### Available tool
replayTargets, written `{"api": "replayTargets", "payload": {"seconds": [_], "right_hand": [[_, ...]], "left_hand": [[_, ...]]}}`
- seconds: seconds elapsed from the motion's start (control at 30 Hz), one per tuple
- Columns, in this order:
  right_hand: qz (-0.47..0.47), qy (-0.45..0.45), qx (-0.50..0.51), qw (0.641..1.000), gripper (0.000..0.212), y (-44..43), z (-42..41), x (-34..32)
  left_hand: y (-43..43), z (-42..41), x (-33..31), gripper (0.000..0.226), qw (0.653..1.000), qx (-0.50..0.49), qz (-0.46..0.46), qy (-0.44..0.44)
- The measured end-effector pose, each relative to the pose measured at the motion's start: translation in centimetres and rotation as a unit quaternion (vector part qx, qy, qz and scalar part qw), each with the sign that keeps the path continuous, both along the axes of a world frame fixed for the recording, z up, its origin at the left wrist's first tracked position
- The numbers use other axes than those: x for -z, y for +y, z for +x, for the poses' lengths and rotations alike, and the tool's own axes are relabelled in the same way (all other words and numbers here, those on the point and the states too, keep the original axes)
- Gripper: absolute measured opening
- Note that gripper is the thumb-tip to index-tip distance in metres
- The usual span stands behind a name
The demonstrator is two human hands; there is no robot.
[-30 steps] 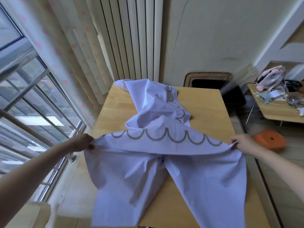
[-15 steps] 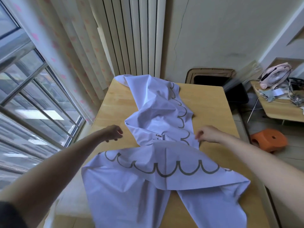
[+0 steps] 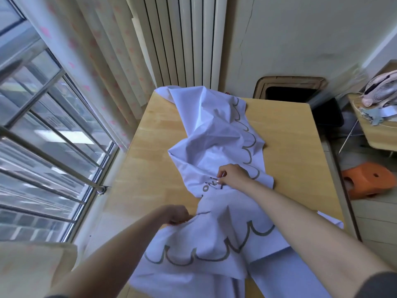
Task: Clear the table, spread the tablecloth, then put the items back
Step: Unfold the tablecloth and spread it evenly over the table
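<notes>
A pale lilac tablecloth (image 3: 212, 130) with a grey scalloped border lies crumpled in a long heap down the middle of the wooden table (image 3: 287, 151). My right hand (image 3: 231, 176) pinches a fold of the cloth near some grey lettering at the table's centre. My left hand (image 3: 175, 216) grips the cloth's near fold by the scalloped edge, closer to me and to the left. The near end of the cloth hangs over the table's front edge.
A window with metal bars (image 3: 49, 136) and a curtain (image 3: 103, 67) run along the left. A radiator (image 3: 184, 39) stands behind the table. At the right are an orange stool (image 3: 367, 182), a dark chair (image 3: 326, 112) and a side table (image 3: 378, 134) carrying a small fan (image 3: 382, 87).
Both hands let go of the cloth's wide edge, moved inward and took new holds: the right in the middle heap, the left on the near fold. The spread edge dropped toward me.
</notes>
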State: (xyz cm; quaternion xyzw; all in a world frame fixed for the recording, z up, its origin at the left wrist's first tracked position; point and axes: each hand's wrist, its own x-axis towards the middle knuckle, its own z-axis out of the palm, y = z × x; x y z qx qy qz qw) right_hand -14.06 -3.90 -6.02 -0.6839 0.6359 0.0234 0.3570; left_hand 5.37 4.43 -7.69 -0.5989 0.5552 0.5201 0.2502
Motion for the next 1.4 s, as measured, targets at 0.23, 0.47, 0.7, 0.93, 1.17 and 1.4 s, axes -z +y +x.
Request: {"api": "replayTargets", "payload": {"seconds": [0.23,0.47,0.7,0.93,1.17,1.4], "right_hand": [[-0.098,-0.079,0.099,0.987,0.027,2.1,-0.7,0.1],[-0.152,-0.323,0.256,0.898,0.037,6.1,-3.5,-1.9],[-0.148,-0.388,0.269,0.869,0.018,6.9,-7.1,-5.5],[-0.221,-0.35,0.307,0.857,0.014,4.7,-8.9,-7.7],[-0.154,-0.331,0.351,0.862,0.026,3.5,-9.9,-7.7],[-0.094,-0.419,0.364,0.826,0.02,3.5,-10.0,-9.4]], "left_hand": [[0.5,-0.6,1.9,0.033,0.943,-0.262,0.025,0.202],[-2.5,-3.1,-0.5,0.02,0.756,-0.559,-0.059,0.336],[-4.7,-7.4,-4.2,0.029,0.782,-0.471,-0.124,0.39],[-6.1,-12.7,-8.9,0.041,0.832,-0.387,-0.153,0.367],[-6.3,-14.1,-7.4,0.017,0.792,-0.396,-0.274,0.377],[-5.7,-12.7,-4.7,0.092,0.888,-0.387,-0.043,0.244]]}}
